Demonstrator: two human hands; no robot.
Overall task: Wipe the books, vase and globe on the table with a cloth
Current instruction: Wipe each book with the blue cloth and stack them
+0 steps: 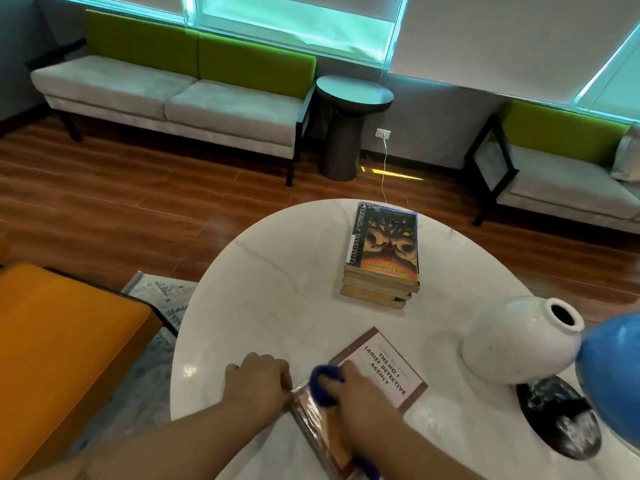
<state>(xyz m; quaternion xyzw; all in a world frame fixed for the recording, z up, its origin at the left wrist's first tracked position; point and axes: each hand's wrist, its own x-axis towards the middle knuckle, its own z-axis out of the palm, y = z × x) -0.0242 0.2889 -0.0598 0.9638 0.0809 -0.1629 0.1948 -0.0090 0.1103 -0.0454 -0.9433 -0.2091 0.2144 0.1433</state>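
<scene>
Right hand (360,386) gripping blue cloth (323,384) on glossy book (367,379), left hand (258,379) flat.

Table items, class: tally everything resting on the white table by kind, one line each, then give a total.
Books: 5, namely 4 in the stack and 1 single book under the hands
Vase: 1
Globe: 1
Blue cloth: 1
Total: 8
The stack's count is approximate; its edges are hard to separate.

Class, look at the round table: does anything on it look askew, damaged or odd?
Only slightly. The book stack is unevenly squared, lower books jutting left. The white vase shows dark specks. Nothing is spilled or broken.
</scene>
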